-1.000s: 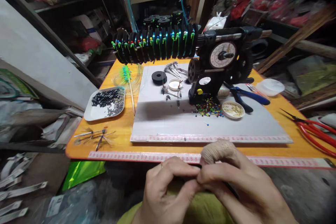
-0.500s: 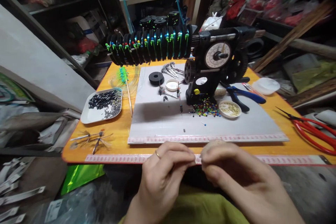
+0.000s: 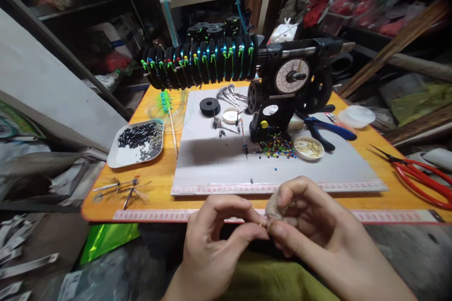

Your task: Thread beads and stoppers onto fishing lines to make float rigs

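Left hand (image 3: 212, 247): grip together, thumb and index fingertip pinched on a tiny gold-coloured piece (image 3: 261, 224); shape too small to read. Right hand (image 3: 319, 237): grip also together, thumb against the index finger, which wears a beige finger cover (image 3: 273, 208). Cannot tell whether the right grip has hold of the piece too; its fingertips touch the left ones right beside it.

Directly below the grip: olive cloth (image 3: 278, 275) over the lap. Behind the hands, along the near edge of the orange tabletop (image 3: 164, 174), a printed measuring strip (image 3: 151, 215). Just beyond the grip: white board (image 3: 205, 174), with a second strip along its front edge. On the board, straight ahead of the grip, one blue-headed pin (image 3: 275, 169); farther out, a heap of multicoloured pins (image 3: 277, 147) at the foot of a black machine (image 3: 270, 124) with a round dial. Right of the heap, touching or nearly so: white dish (image 3: 308, 157) of gold-coloured bits.

Ahead and left of the grip, raised above the board: a row of black spools (image 3: 197, 73) with green strands. Well left: white tray (image 3: 116, 160) of black and grey pieces. Ahead and right: blue-handled pliers (image 3: 335, 131). Well right: red-handled scissors (image 3: 406, 183).
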A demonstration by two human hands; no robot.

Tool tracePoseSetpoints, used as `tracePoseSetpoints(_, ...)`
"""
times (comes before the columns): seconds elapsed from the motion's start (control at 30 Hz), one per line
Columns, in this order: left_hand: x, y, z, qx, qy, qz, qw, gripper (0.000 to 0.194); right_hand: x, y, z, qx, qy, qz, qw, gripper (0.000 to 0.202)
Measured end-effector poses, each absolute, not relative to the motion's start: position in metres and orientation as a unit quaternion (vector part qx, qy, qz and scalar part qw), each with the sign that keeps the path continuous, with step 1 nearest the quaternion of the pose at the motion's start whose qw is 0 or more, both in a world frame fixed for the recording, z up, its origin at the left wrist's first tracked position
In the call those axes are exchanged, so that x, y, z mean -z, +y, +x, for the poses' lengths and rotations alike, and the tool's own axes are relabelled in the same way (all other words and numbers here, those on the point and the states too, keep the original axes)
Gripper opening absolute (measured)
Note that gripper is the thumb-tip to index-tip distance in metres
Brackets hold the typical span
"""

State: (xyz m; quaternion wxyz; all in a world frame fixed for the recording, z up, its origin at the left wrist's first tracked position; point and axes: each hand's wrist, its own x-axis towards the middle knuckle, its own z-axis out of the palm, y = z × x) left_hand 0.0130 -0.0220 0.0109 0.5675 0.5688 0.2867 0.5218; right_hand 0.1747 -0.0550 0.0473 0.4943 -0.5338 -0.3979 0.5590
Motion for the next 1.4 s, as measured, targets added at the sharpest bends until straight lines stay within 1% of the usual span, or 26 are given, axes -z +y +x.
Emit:
tracePoseSetpoints(0.17,-0.011,-0.019,0.01,-0.507,0.29,0.621,0.523,0.039,-0.051,-0.054,0.173,-0.573,-0.386,-0.535,0.486,0.024)
tracePoseSetpoints(0.3,-0.02,-0.007,0.005,-0.483,0.254,0.731,0.41,0.037,-0.049,-0.045,0.184,-0.577,-0.447,-0.518,0.445,0.024)
tracePoseSetpoints(0.37,-0.029,0.002,0.003,-0.438,0.212,0.802,0.347,0.034,-0.048,-0.039,0.191,-0.571,-0.489,-0.51,0.418,0.023)
tracePoseSetpoints(0.47,-0.044,0.016,0.001,-0.321,0.175,0.889,0.276,0.03,-0.049,-0.029,0.198,-0.555,-0.542,-0.506,0.376,0.016)
tracePoseSetpoints(0.53,-0.052,0.021,0.002,-0.264,0.163,0.921,0.237,0.033,-0.049,-0.025,0.201,-0.544,-0.57,-0.492,0.371,0.01)
tracePoseSetpoints(0.57,-0.053,0.023,0.003,-0.253,0.157,0.928,0.224,0.036,-0.049,-0.024,0.201,-0.531,-0.581,-0.487,0.378,0.009)
tracePoseSetpoints(0.63,-0.053,0.025,0.005,-0.277,0.143,0.925,0.217,0.042,-0.048,-0.025,0.2,-0.484,-0.605,-0.488,0.402,0.009)
tracePoseSetpoints(0.7,-0.046,0.025,0.008,-0.335,0.139,0.903,0.229,0.045,-0.046,-0.029,0.197,-0.408,-0.629,-0.509,0.422,0.009)
tracePoseSetpoints(0.8,-0.031,0.023,0.011,-0.435,0.151,0.849,0.259,0.051,-0.043,-0.039,0.193,-0.278,-0.659,-0.545,0.438,0.018)
tracePoseSetpoints(0.9,-0.019,0.019,0.015,-0.506,0.172,0.791,0.299,0.054,-0.041,-0.044,0.19,-0.168,-0.691,-0.549,0.441,0.026)
tracePoseSetpoints(1.07,-0.014,0.013,0.021,-0.566,0.178,0.737,0.323,0.062,-0.041,-0.046,0.186,-0.059,-0.723,-0.54,0.427,0.028)
tracePoseSetpoints(1.13,-0.013,0.012,0.022,-0.58,0.171,0.73,0.317,0.064,-0.042,-0.047,0.185,-0.042,-0.726,-0.538,0.426,0.029)
tracePoseSetpoints(1.2,-0.013,0.012,0.023,-0.592,0.163,0.724,0.314,0.065,-0.044,-0.048,0.184,-0.053,-0.727,-0.531,0.432,0.031)
tracePoseSetpoints(1.3,-0.015,0.011,0.024,-0.582,0.178,0.73,0.311,0.07,-0.048,-0.051,0.186,-0.11,-0.709,-0.526,0.457,0.03)
tracePoseSetpoints(1.4,-0.021,0.013,0.027,-0.541,0.156,0.782,0.268,0.077,-0.056,-0.051,0.19,-0.17,-0.689,-0.528,0.466,0.026)
